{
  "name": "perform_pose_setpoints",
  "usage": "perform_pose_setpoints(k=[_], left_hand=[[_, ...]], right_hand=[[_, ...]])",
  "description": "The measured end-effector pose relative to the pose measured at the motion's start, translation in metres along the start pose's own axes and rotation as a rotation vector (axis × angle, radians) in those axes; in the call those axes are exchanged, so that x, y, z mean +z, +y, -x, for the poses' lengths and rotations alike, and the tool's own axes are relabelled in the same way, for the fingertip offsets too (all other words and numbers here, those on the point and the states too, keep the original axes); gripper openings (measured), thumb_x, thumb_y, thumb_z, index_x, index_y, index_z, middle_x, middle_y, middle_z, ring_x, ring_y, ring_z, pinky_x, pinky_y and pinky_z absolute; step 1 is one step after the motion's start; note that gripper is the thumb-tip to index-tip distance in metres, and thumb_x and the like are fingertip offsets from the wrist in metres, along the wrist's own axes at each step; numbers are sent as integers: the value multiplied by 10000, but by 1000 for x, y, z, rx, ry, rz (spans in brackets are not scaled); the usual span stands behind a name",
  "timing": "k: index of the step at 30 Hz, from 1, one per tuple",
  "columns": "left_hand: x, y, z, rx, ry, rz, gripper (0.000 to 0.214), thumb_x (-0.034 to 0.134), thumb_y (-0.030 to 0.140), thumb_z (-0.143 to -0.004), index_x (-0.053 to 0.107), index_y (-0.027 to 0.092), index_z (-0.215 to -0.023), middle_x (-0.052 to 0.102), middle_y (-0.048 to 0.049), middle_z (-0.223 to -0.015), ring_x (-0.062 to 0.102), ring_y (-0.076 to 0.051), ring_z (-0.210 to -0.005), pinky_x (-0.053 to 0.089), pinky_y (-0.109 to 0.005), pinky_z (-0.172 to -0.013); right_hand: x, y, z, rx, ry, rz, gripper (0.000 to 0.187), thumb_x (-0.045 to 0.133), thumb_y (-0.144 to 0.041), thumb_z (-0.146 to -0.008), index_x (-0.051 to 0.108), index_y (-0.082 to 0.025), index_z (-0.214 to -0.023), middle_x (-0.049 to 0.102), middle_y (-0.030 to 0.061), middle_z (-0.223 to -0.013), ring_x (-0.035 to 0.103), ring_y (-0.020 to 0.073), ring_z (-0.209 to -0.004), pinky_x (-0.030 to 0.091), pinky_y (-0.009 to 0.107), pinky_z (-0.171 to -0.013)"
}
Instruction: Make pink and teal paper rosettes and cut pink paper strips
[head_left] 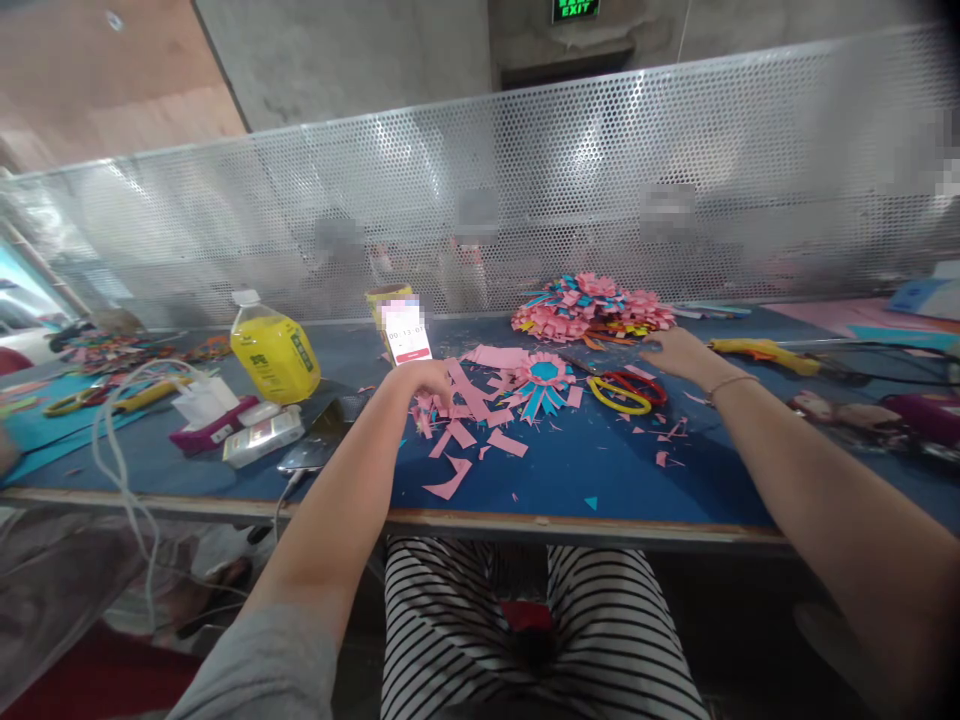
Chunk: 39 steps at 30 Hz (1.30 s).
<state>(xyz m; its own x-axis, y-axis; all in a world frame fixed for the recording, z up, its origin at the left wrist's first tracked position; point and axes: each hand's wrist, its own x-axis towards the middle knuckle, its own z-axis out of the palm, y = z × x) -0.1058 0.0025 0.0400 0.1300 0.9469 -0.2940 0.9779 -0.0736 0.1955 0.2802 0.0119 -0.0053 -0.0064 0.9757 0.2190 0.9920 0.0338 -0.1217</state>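
My left hand (426, 381) bends down over a heap of pink paper scraps (424, 415). Its fingertips are partly hidden, so whether it grips any scraps cannot be told. Just right of it lies a paper rosette (545, 378), pink with a blue centre and blue ribbon tails. My right hand (673, 350) reaches in with fingers apart and nothing visible in them. It is close to a pile of pink and blue rosettes (589, 308). Scissors with red and yellow handles (619, 394) rest on the blue tabletop (555, 480) between the hands.
Behind the left hand a phone (406, 335) showing a timer leans on a yellow holder. Left stand a bottle of yellow liquid (276, 352), a clear case (264, 437) and a cabled phone (311, 455). A yellow-handled tool (772, 353) lies right. A perforated metal screen (525, 180) borders the back.
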Motion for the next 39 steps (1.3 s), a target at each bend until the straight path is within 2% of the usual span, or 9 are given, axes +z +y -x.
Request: perform_pose_setpoints(k=[6,12,16,19,22,25,30,35,39], left_hand=[[-4,-2,-4,1,157,-49,205,553,98,-443,656,158,-610,621,-37,-584,546,-167,-587,390,-246,-547],[-9,3,0,88,301,38,288,522,134,-546,711,141,-763,681,-59,-746,572,-171,-642,405,-249,-584],[-8,6,0,110,378,50,243,534,156,-595,717,161,-754,691,-62,-776,597,-184,-715,425,-252,-648],[-7,9,-1,140,509,133,213,535,183,-638,710,184,-760,690,-51,-797,602,-182,-745,433,-252,-668],[-6,11,-2,175,705,257,188,521,189,-678,698,177,-740,680,-57,-766,601,-194,-741,439,-273,-681],[-6,13,-4,217,864,361,147,532,184,-692,677,162,-691,668,-68,-753,599,-203,-754,434,-289,-713],[-3,17,-4,251,870,530,146,503,229,-755,632,161,-768,602,-19,-570,571,-149,-569,431,-254,-616],[1,20,2,282,906,564,169,425,237,-816,569,175,-882,515,33,-446,533,-123,-423,406,-219,-510],[2,22,4,300,973,582,161,395,253,-848,524,188,-921,472,50,-418,505,-106,-393,393,-211,-506]], right_hand=[[-2,-3,3,-8,45,-38,303,457,-211,-789,648,-83,-988,649,151,-1007,580,219,-944,401,262,-816],[-2,-5,2,18,28,-47,290,454,-213,-788,659,-110,-965,660,123,-1005,582,221,-951,406,266,-816],[-5,-9,3,21,-4,-39,304,448,-212,-785,653,-101,-982,651,119,-1042,574,227,-972,404,265,-818],[-6,-10,3,23,-9,-36,307,449,-212,-781,651,-102,-984,647,115,-1053,568,224,-984,396,260,-825],[-6,-10,2,-4,-24,-50,299,439,-211,-779,652,-109,-963,652,110,-1031,569,209,-963,393,244,-794],[-7,-13,2,-41,-98,-13,276,449,-269,-781,653,-116,-888,659,106,-970,577,203,-910,393,241,-731],[-6,-21,6,-146,-365,56,314,492,-429,-747,625,-147,-787,652,86,-831,583,191,-751,380,253,-596],[-6,-30,12,-171,-425,72,276,502,-416,-732,595,-160,-772,638,83,-803,573,189,-700,352,262,-557],[-8,-35,16,-163,-418,98,247,532,-391,-717,582,-157,-778,638,111,-849,578,217,-751,354,272,-560]])
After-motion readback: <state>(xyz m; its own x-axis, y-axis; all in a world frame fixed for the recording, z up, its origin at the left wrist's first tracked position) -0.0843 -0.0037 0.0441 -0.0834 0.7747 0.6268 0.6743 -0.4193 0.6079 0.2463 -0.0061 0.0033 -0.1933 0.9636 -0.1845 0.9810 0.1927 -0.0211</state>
